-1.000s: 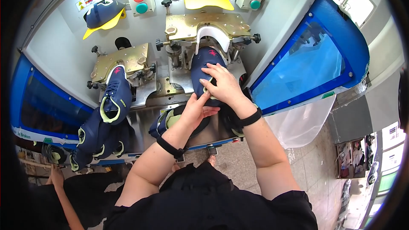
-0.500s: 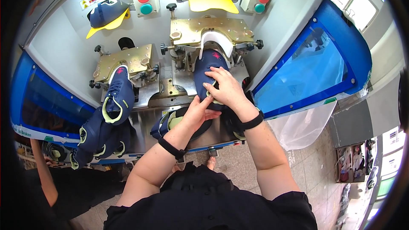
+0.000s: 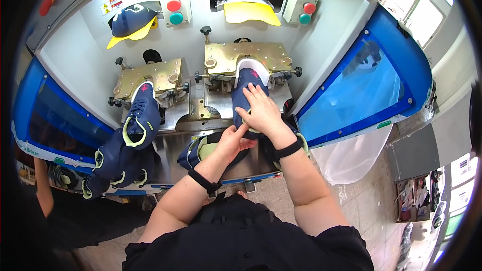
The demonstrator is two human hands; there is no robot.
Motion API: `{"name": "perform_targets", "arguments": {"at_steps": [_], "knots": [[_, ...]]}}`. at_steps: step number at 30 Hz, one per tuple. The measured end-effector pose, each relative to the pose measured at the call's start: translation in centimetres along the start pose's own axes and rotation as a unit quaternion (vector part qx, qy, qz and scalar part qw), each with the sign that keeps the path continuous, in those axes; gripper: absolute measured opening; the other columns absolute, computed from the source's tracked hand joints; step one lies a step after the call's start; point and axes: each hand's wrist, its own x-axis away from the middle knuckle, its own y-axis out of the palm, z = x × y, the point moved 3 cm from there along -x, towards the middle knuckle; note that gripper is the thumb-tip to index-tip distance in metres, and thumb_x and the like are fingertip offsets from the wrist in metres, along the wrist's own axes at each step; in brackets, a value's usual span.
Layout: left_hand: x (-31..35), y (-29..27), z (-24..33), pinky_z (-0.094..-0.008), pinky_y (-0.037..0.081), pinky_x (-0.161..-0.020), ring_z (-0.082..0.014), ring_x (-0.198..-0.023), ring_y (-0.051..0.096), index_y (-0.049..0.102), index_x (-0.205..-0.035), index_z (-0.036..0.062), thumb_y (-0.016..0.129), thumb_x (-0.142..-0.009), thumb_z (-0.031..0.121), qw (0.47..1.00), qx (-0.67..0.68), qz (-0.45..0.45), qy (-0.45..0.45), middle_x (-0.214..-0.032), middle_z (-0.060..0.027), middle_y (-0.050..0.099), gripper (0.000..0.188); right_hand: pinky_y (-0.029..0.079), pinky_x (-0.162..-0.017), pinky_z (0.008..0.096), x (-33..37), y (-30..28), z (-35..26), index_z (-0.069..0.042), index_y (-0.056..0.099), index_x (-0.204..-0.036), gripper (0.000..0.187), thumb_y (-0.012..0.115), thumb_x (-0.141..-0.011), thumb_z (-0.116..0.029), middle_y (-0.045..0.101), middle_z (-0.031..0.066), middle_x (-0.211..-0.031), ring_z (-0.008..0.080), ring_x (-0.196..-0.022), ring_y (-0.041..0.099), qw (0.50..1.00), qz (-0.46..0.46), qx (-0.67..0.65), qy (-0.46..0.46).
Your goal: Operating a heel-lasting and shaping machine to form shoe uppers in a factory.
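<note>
A navy shoe upper [image 3: 244, 97] with a red mark lies at the right-hand clamp of the machine. Its toe sits inside a white curved band [image 3: 245, 63] under a brass-coloured plate [image 3: 273, 52]. My right hand [image 3: 263, 114] rests on top of the upper, fingers stretched toward the toe. At the heel, my left hand [image 3: 232, 143] grips the shoe upper with its thumb alongside; part of its hold is hidden. Below my hands lies another navy upper with pale green lining [image 3: 205, 148].
Another navy shoe [image 3: 138, 120] sits toe-in at the left brass plate [image 3: 150, 78]. Several navy uppers [image 3: 118, 163] hang below it. Red and green buttons [image 3: 175, 11] and yellow-brimmed covers [image 3: 251, 13] are on the back wall. Blue-framed doors [image 3: 371, 80] flank the machine. Another person's arm [image 3: 44, 185] shows at left.
The right brass plate stands lower and nearer, with the white band closer round the toe. My right hand has flattened further along the upper; my left stays at the heel. The view has shifted slightly.
</note>
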Motion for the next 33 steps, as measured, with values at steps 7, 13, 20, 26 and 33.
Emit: {"name": "perform_targets", "arguments": {"at_steps": [7, 13, 20, 26, 33], "knots": [[-0.5, -0.4, -1.2, -0.0367, 0.059, -0.073, -0.0276, -0.080, 0.070, 0.045, -0.114, -0.0018, 0.059, -0.097, 0.039, 1.000, 0.012, 0.024, -0.004, -0.099, -0.0155, 0.065, 0.046, 0.033, -0.113, 0.0436, 0.2, 0.2, 0.2, -0.006, 0.042, -0.144, 0.069, 0.061, -0.088, -0.041, 0.035, 0.0158, -0.153, 0.0313, -0.143, 0.031, 1.000, 0.000, 0.015, -0.010], [0.0, -0.7, -1.8, -0.0359, 0.058, -0.076, -0.0271, -0.083, 0.070, 0.050, -0.114, -0.0015, 0.058, -0.098, 0.037, 1.000, 0.017, 0.012, -0.017, -0.098, -0.0148, 0.066, 0.043, 0.036, -0.110, 0.0505, 0.7, 0.5, 0.3, -0.007, 0.041, -0.144, 0.070, 0.064, -0.086, -0.040, 0.034, 0.0142, -0.154, 0.0305, -0.143, 0.030, 1.000, 0.006, 0.017, -0.024], [1.3, -1.4, -1.0, -0.0343, 0.057, -0.076, -0.0290, -0.091, 0.070, 0.050, -0.122, -0.0020, 0.059, -0.097, 0.040, 0.998, -0.022, 0.028, -0.044, -0.113, -0.0170, 0.062, 0.049, 0.034, -0.109, 0.0561, 0.8, 1.2, -0.5, -0.009, 0.043, -0.144, 0.069, 0.063, -0.086, -0.041, 0.035, 0.0123, -0.154, 0.0280, -0.143, 0.031, 0.997, 0.016, 0.077, -0.015], [8.6, -10.1, 3.5, -0.0264, 0.054, -0.059, -0.0183, -0.076, 0.068, 0.058, -0.118, 0.0038, 0.059, -0.096, 0.026, 0.976, -0.087, 0.170, 0.108, -0.099, -0.0097, 0.065, 0.031, 0.040, -0.098, 0.0498, 4.4, -1.2, -6.9, -0.005, 0.063, -0.104, 0.027, 0.066, -0.080, -0.017, 0.058, 0.0126, -0.123, 0.0281, -0.118, 0.053, 0.959, 0.236, 0.055, -0.147], [13.4, -15.5, 4.1, -0.0234, 0.046, -0.043, -0.0097, -0.048, 0.055, 0.062, -0.099, 0.0052, 0.054, -0.098, 0.018, 0.961, -0.030, 0.235, 0.144, -0.061, 0.0008, 0.055, 0.015, 0.051, -0.069, 0.0430, 7.7, 12.1, -12.0, -0.007, 0.071, -0.085, 0.038, 0.066, -0.085, -0.044, 0.068, 0.0147, -0.081, 0.0335, -0.078, 0.067, 0.982, -0.109, -0.152, -0.032]]}}
